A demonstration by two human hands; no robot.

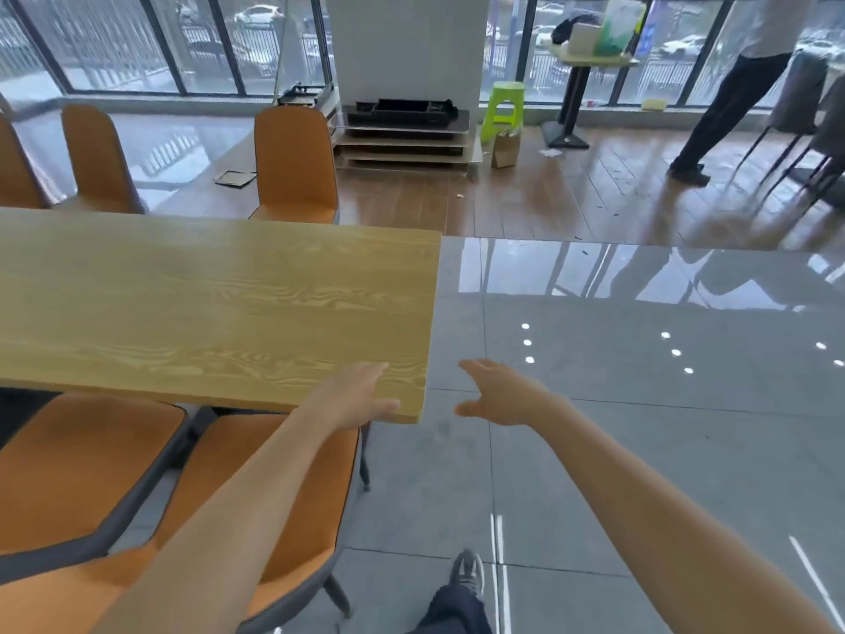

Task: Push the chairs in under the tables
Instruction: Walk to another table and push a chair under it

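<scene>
A long wooden table (205, 304) fills the left half of the view. Two orange chairs with grey shells stand at its near side: one (297, 487) right below my left arm with its seat partly under the table's near right corner, another (77, 469) to its left. Across the table stand three more orange chairs; the rightmost (295, 167) shows its back above the far edge. My left hand (361, 400) hovers over the table's near right corner, fingers apart, holding nothing. My right hand (496, 395) is open in the air over the grey floor, right of the corner.
Glossy grey tiles (640, 404) spread to the right, wooden flooring beyond. A white pillar (407, 48) with stacked boards, a green stool (503, 107) and a pedestal table (590, 66) stand at the back. A person's legs (727, 112) and dark chairs (814, 130) are far right. My shoe (466, 574) is below.
</scene>
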